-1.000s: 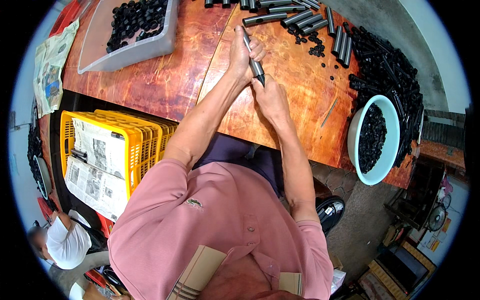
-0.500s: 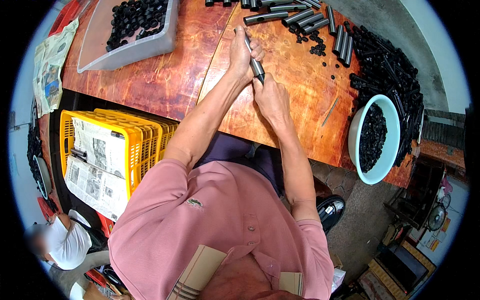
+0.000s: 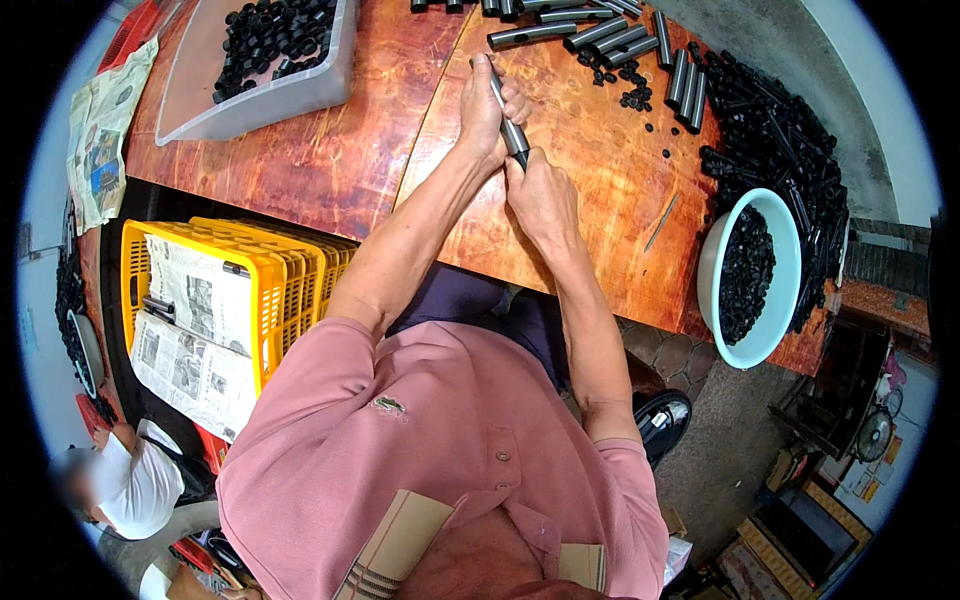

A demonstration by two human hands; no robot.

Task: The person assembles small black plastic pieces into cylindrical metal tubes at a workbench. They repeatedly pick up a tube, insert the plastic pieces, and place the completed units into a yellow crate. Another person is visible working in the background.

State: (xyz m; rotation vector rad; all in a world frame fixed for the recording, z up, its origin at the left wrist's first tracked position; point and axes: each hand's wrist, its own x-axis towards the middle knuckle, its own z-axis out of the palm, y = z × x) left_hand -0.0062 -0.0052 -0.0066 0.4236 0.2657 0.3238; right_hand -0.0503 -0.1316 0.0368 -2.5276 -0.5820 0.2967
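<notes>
My left hand (image 3: 479,125) is wrapped round a grey metal tube (image 3: 512,133), its thumb laid along the upper end. The tube slants above the wooden table, its lower end toward my right hand (image 3: 545,200). A black tapered piece (image 3: 522,159) shows at that lower end. My right fingers are closed round this black piece, which they mostly hide. Farther off, several similar metal tubes (image 3: 606,38) lie beside small black rings (image 3: 636,98). A thin metal rod (image 3: 660,222) rests on the table to the right of my right hand.
A translucent bin (image 3: 250,120) of black caps stands at the far left. On the right, a pale blue basin (image 3: 708,270) with small black parts sits by a heap of black pieces (image 3: 775,130). Yellow crates (image 3: 265,300) with newspaper stand left of me. Another person (image 3: 150,480) is at lower left.
My hands and the tube hold almost the same position. At lower left, the other person's arm has shifted slightly.
</notes>
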